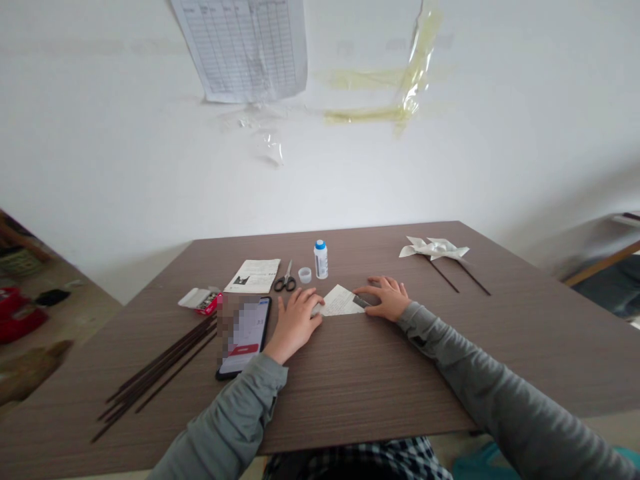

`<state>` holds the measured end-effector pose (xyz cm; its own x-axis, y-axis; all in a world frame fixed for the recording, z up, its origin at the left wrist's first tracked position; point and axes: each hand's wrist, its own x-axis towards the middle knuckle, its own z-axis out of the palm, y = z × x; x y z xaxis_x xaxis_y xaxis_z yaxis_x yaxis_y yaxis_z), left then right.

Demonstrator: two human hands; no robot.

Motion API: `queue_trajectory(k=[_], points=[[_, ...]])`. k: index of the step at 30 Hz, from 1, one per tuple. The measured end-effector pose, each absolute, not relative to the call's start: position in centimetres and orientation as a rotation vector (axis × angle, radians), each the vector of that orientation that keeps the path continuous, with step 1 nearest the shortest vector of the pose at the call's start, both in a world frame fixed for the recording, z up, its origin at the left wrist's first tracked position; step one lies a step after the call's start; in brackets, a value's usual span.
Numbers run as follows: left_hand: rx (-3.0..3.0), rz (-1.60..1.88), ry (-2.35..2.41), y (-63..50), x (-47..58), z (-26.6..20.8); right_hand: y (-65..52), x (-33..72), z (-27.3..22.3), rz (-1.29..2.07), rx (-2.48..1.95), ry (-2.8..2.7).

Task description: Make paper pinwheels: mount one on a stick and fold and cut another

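Note:
A small printed paper (341,301) lies on the table between my hands, folded into a triangle whose peak points away from me. My left hand (297,319) has its fingertips and thumb on the paper's left corner. At the opposite corner, near a dark printed patch, my right hand (387,299) holds the paper between thumb and forefinger. Just beyond stand a white glue bottle (321,260) with a blue cap and a small clear plastic cup (305,275). Black-handled scissors (285,280) rest beyond my left hand.
Printed sheets (255,272) lie at the back left, beside an opened red-and-white box (203,301). A phone (245,340) and several thin brown sticks (160,363) are left of my left arm. White paper pinwheels (435,248) on sticks lie at the back right of the table (350,380).

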<state>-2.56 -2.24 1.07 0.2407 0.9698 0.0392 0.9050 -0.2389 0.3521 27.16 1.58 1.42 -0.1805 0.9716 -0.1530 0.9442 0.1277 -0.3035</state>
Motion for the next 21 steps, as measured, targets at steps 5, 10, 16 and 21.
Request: queue_trajectory(k=[5, 10, 16, 21], points=[[2.236, 0.309, 1.798, -2.4, -2.9, 1.2, 1.8, 27.8, 1.4, 0.517, -1.931, -2.31], [2.255, 0.312, 1.802, -2.7, -3.8, 0.9, 1.8, 28.0, 1.8, 0.546, -1.938, -2.308], [2.272, 0.255, 1.771, -2.5, -4.8, 0.7, 1.9, 28.3, 2.1, 0.583, -1.935, -2.321], [2.267, 0.269, 1.753, -2.2, -5.3, 0.5, 2.4, 29.0, 1.6, 0.601, -1.895, -2.335]])
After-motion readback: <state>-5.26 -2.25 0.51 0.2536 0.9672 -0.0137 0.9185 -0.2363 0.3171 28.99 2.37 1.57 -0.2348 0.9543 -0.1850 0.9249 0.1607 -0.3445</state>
